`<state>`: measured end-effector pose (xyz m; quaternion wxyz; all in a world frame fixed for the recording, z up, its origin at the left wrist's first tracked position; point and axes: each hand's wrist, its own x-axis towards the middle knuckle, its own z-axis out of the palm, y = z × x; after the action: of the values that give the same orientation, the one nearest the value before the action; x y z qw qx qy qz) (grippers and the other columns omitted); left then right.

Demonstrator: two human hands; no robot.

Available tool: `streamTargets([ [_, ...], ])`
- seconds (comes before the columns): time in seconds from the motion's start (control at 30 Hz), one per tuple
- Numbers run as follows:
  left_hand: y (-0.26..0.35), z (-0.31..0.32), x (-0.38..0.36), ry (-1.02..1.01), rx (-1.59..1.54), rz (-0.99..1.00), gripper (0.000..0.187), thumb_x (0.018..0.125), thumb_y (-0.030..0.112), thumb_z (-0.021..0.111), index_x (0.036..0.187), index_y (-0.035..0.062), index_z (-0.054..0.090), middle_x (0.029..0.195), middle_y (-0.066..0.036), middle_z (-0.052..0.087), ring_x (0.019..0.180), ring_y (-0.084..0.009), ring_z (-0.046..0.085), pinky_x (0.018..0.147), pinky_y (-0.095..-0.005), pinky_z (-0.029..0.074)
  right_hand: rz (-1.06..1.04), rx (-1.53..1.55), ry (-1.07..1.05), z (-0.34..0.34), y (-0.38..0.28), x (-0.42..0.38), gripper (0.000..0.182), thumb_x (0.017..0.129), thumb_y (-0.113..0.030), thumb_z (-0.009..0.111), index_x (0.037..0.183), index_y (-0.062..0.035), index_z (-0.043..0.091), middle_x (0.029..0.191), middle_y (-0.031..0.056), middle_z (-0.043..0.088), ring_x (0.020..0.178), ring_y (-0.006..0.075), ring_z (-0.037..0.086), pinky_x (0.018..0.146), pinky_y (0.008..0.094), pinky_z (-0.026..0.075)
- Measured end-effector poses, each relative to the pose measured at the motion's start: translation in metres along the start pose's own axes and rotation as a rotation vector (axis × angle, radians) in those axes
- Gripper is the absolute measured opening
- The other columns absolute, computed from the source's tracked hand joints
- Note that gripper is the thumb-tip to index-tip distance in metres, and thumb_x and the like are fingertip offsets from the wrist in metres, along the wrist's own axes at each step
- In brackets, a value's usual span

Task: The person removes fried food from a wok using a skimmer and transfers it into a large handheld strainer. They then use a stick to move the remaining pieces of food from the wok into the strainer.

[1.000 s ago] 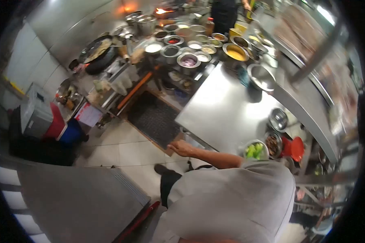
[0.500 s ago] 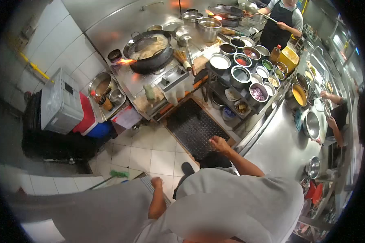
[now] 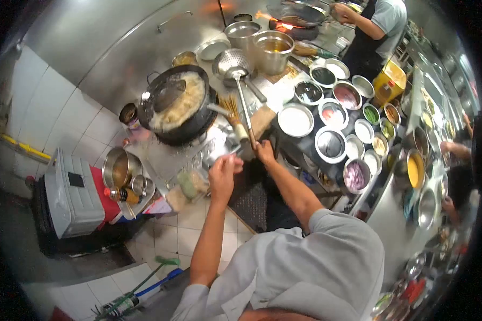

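Observation:
My right hand (image 3: 264,153) is at the wooden end of the handle of a skimmer (image 3: 233,65), its fingers closed round it. The skimmer's perforated bowl rests by the metal pots behind the stove. My left hand (image 3: 224,174) hovers over the stove's front edge, fingers loosely bent and nothing visible in them. A black wok (image 3: 185,125) stands on the burner with pale, foaming food or oil inside. A dark ladle-like bowl (image 3: 168,96) lies in the wok. Between wok and skimmer handle lies a bamboo wok brush (image 3: 235,120).
Bowls of ingredients, among them red onion (image 3: 354,175), stand on a rack to the right. Another person (image 3: 372,32) works at a flaming wok at the back. A grey bin (image 3: 75,195) and a steel bowl (image 3: 122,166) are at left. Folded cloth (image 3: 187,184) lies on the stove edge.
I have moved closer to the stove. Both hands have come forward from my sides, and the right has taken hold of the skimmer's handle. The other person has shifted rightward in view.

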<state>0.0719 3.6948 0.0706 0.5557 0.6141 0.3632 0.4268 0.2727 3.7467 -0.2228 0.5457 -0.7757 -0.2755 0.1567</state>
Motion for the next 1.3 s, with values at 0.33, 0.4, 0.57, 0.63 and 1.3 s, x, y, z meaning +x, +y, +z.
streamTargets([
  [0.33, -0.080, 0.075, 0.337, 0.065, 0.771, -0.075, 0.032, 0.087, 0.023, 0.060, 0.107, -0.0027, 0.059, 0.098, -0.012, 0.065, 0.089, -0.0223, 0.062, 0.078, -0.0354, 0.050, -0.035, 0.086, -0.488, -0.052, -0.097, 0.085, 0.025, 0.085, -0.020, 0.062, 0.096, 0.0016, 0.055, 0.075, 0.0142, 0.062, 0.054, 0.0191, 0.059, 0.048, 0.0337, 0.047],
  [0.4, -0.114, 0.089, 0.353, -0.085, 0.837, -0.179, 0.031, 0.083, 0.022, 0.062, 0.105, -0.0005, 0.060, 0.096, -0.012, 0.065, 0.088, -0.0245, 0.062, 0.077, -0.0382, 0.050, 0.061, 0.077, -0.593, -0.092, -0.129, 0.099, 0.023, 0.086, -0.019, 0.062, 0.095, 0.0010, 0.055, 0.071, 0.0119, 0.060, 0.053, 0.0180, 0.058, 0.047, 0.0327, 0.047],
  [0.57, -0.253, 0.144, 0.389, 0.059, -0.347, -0.901, 0.014, 0.083, 0.015, 0.063, 0.094, 0.0062, 0.062, 0.077, -0.009, 0.064, 0.068, -0.0252, 0.063, 0.059, -0.0434, 0.052, 0.418, 0.195, -0.687, -0.167, -0.176, 0.117, 0.015, 0.087, -0.013, 0.059, 0.093, -0.0002, 0.054, 0.062, 0.0045, 0.053, 0.049, 0.0139, 0.053, 0.044, 0.0298, 0.045],
  [0.63, -0.238, 0.169, 0.385, 0.014, -0.660, -1.019, 0.011, 0.086, 0.012, 0.060, 0.094, 0.0053, 0.059, 0.072, -0.005, 0.059, 0.057, -0.0175, 0.056, 0.054, -0.0371, 0.050, 0.389, 0.478, -0.770, -0.177, -0.155, 0.120, 0.020, 0.088, -0.008, 0.057, 0.106, 0.0012, 0.054, 0.058, 0.0010, 0.047, 0.045, 0.0119, 0.048, 0.041, 0.0281, 0.042],
  [1.3, -0.011, 0.057, 0.314, 0.240, 0.697, -0.371, 0.038, 0.077, 0.011, 0.059, 0.108, -0.0099, 0.051, 0.098, -0.036, 0.062, 0.096, -0.0478, 0.062, 0.085, -0.0484, 0.049, -0.033, 0.010, -0.544, -0.133, -0.174, 0.105, 0.064, 0.087, 0.000, 0.057, 0.146, -0.0025, 0.034, 0.065, -0.0030, 0.039, 0.057, 0.0072, 0.037, 0.050, 0.0241, 0.033],
])
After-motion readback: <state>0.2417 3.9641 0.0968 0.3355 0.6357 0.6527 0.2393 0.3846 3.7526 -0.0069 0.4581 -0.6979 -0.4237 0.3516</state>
